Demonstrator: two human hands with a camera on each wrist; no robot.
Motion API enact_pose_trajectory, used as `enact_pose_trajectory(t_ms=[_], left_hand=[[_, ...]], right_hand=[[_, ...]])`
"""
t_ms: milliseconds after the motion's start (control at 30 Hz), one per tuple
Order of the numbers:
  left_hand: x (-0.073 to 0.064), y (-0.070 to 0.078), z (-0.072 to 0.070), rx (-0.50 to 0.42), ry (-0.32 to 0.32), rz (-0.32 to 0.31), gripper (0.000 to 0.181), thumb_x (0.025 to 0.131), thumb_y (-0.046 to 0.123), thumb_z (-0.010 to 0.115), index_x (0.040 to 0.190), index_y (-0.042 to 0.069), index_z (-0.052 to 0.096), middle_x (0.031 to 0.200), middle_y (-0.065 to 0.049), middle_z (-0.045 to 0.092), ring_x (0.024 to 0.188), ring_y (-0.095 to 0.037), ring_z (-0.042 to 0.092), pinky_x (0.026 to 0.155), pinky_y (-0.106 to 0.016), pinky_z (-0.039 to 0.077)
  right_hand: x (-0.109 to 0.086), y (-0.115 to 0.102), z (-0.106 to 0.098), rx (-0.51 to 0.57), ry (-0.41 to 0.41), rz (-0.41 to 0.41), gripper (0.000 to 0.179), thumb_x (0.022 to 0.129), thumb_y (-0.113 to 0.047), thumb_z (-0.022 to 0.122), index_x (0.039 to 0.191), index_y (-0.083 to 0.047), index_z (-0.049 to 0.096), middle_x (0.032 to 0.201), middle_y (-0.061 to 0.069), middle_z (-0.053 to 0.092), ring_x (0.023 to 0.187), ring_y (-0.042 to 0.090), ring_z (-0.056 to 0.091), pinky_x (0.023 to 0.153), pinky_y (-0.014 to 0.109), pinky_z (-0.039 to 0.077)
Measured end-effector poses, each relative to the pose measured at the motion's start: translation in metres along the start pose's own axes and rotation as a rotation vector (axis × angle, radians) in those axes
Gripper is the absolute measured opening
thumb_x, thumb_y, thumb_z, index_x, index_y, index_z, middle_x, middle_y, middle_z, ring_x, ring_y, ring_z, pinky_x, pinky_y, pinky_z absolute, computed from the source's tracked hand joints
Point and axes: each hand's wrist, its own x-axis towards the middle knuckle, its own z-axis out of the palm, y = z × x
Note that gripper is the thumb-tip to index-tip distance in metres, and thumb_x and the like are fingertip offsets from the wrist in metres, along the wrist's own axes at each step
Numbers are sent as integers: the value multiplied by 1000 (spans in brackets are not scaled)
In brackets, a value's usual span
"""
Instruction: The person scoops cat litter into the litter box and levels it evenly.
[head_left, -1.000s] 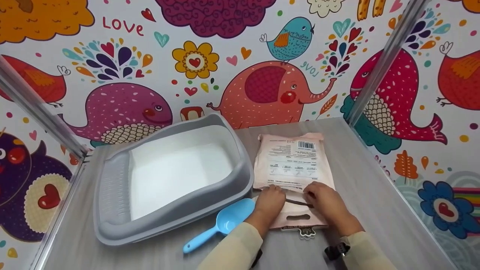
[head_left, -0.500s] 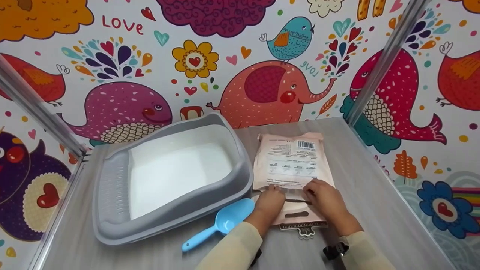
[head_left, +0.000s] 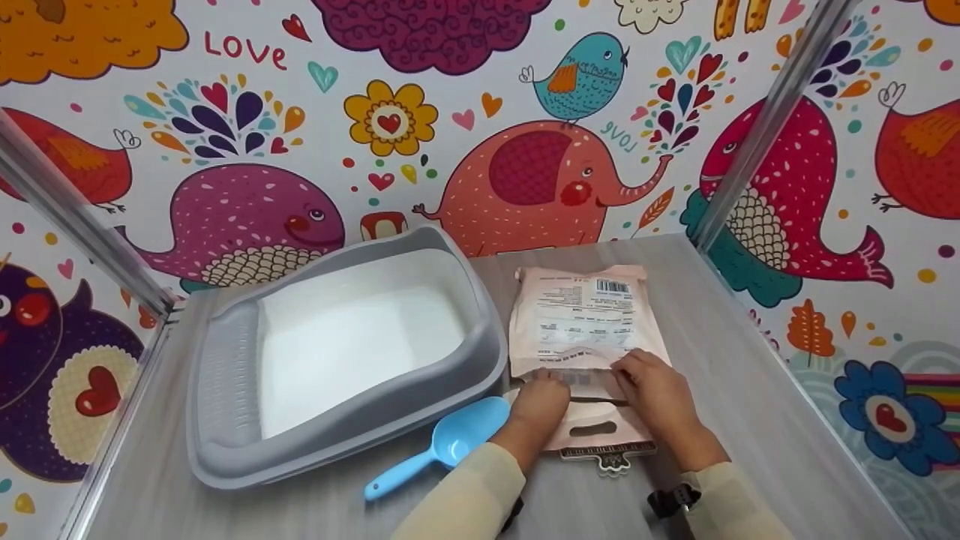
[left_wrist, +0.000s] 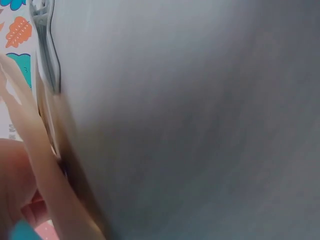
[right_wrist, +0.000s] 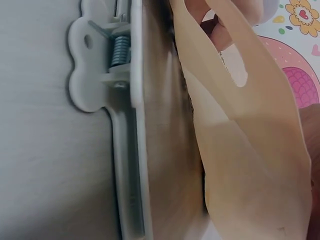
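- On the grey table (head_left: 750, 375), right of the grey tray (head_left: 491, 360), the pink bag (head_left: 589, 322) lay flat, printed side up, handle strip (head_left: 632, 426) toward me.
- Left hand (head_left: 536, 405): fingers curled over the bag's left edge, gripping it. Fingertips partly hidden.
- Right hand (head_left: 660, 394): thumb and fingers pinched the right edge, level with the left.
- Dark slit (head_left: 592, 402) ran between my hands, above the handle strip. Couldn't tell what was inside.
- Main risk, I judged: an uneven pull, one hand tugging harder, could have torn the film sideways from the slit, and any loose contents could have spilled.
- Thin edge, small pinch: my right fingers might have slipped off.
- Blue scoop (head_left: 454, 442) sat by my left sleeve (head_left: 472, 499), contact unclear; a swing of that arm could have knocked it.
- Spring clip (head_left: 609, 454) lay at the bag's near edge; dragging the bag could have shifted it.
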Motion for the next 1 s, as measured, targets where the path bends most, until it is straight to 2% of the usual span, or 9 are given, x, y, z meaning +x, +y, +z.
enact_pose_trajectory(t_ms=[200, 367, 600, 800, 1000], left_hand=[[0, 1, 1, -20, -14, -11, 17, 97, 13, 61, 96, 19, 77, 93, 4, 69, 94, -12, 63, 71, -24, 59], [1, 0, 1, -18, 3, -11, 17, 96, 13, 61, 97, 18, 77, 97, 3, 69, 99, -13, 64, 74, -23, 59], [0, -1, 5, -8, 62, -14, 17, 96, 12, 62, 95, 18, 78, 99, 1, 69, 103, -16, 64, 75, -24, 60], [1, -1, 4, -27, 51, -28, 18, 97, 12, 61, 96, 18, 78, 101, 1, 69, 103, -14, 65, 73, -25, 60], [2, -3, 4, -81, 57, -59, 16, 95, 11, 62, 93, 15, 78, 96, 0, 69, 94, -13, 65, 69, -25, 60]], right_hand=[[2, -2, -4, -9, 45, -13, 14, 87, -6, 81, 97, -15, 77, 96, 0, 73, 91, 23, 71, 79, 44, 61], [4, -5, -7, -14, 144, -78, 16, 83, -3, 84, 95, -12, 77, 92, 1, 73, 89, 24, 72, 73, 43, 62], [10, -8, -13, -1, 246, -160, 18, 80, 0, 85, 94, -8, 77, 95, 7, 74, 102, 32, 75, 77, 46, 62], [12, -10, -18, 8, 273, -150, 18, 81, 2, 84, 96, -6, 78, 93, 7, 72, 91, 27, 73, 76, 43, 63], [13, -12, -22, 23, 303, -141, 18, 81, 4, 83, 96, -5, 78, 92, 8, 72, 84, 23, 71, 73, 39, 63]])
